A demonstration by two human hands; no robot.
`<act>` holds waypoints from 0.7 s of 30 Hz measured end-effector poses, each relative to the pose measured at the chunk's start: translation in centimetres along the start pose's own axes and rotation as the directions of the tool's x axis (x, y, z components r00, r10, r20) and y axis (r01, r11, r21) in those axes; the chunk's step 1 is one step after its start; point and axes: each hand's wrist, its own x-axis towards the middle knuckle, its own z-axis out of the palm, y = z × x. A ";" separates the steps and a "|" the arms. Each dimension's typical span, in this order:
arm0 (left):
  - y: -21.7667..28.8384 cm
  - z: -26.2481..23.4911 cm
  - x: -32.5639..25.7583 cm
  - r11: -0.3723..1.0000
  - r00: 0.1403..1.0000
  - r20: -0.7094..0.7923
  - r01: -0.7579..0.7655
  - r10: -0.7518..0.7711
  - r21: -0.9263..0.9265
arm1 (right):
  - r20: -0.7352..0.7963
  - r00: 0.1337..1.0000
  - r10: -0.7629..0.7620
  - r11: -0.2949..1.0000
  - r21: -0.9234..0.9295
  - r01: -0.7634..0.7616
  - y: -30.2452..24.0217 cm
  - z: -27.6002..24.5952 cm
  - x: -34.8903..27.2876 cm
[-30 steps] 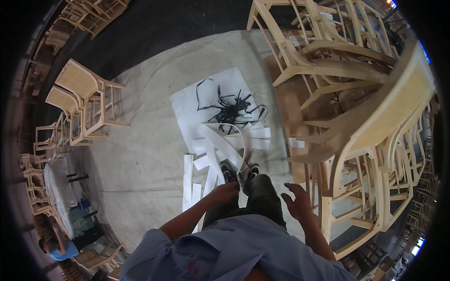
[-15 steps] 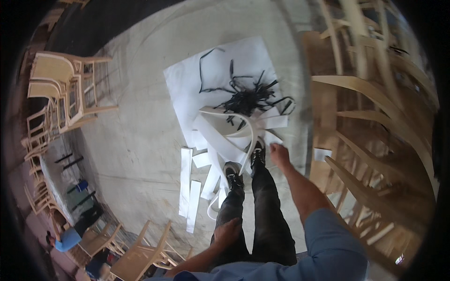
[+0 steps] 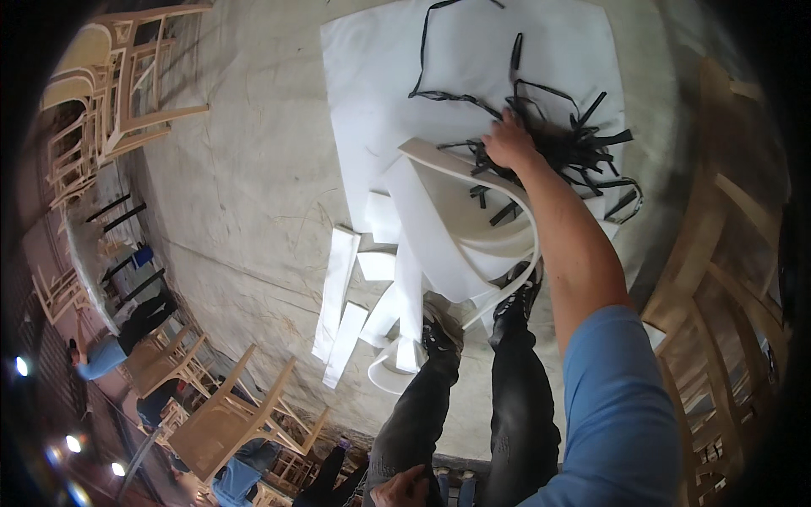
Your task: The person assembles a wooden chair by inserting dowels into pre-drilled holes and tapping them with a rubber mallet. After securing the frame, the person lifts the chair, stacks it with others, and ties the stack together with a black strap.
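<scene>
My right hand reaches down into a tangled pile of black straps. Its thumb and forefinger are apart at the pile's left side; the other fingers are hard to make out. The straps lie on a large white foam sheet, with one long strand trailing off to the left. Just below them a wide curved white foam strip arches over other white pieces near my shoes. Beside my left thigh, at the lower edge, is my left hand, its fingers curled, holding nothing I can see. It is partly cut off.
Narrow white strips lie on the concrete floor to the left. Wooden chairs line the left side, and wooden chair frames stand close on the right. A person in blue works at the far left.
My right hand has moved forward from beside my right shoe to the black straps. The view has shifted, bringing the sheet and straps higher and to the right. My left hand stays by my thigh.
</scene>
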 end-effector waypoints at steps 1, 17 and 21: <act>-0.3 -0.1 0.0 1.000 1.000 0.021 -0.002 0.002 -0.002 | -0.071 0.995 0.064 0.995 0.081 -0.058 1.1 1.2 -0.5; -2.5 -6.5 2.9 0.962 0.944 0.187 -0.273 0.272 -0.022 | -0.330 0.894 0.303 0.512 0.848 0.140 -8.6 -11.5 -46.3; 6.5 -12.9 3.3 0.648 0.649 0.058 -0.741 0.758 -0.178 | -0.229 0.955 0.189 0.449 0.885 0.123 -12.1 -16.0 -59.8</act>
